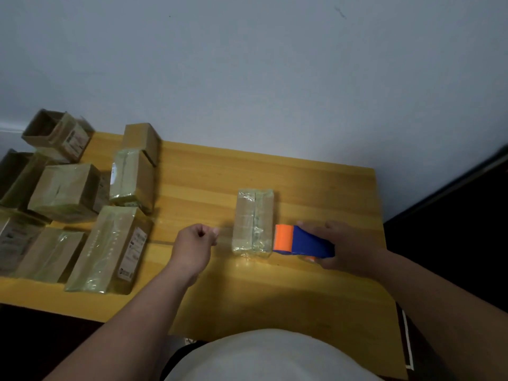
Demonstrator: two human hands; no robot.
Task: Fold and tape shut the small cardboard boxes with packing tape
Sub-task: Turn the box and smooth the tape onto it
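Note:
A small cardboard box (253,221) wrapped in clear tape lies flat in the middle of the yellow wooden table (316,188). My right hand (346,247) grips a blue and orange tape dispenser (302,241), whose orange end touches the box's right side. My left hand (193,243) is a loose fist just left of the box, fingertips pinched together; a faint strip of clear tape seems to stretch from them to the box, though blur makes this unsure.
Several taped and open cardboard boxes (107,248) crowd the table's left side. A grey wall (247,78) rises behind the table. Dark floor (453,243) lies past the right edge. My white shirt (264,356) fills the bottom.

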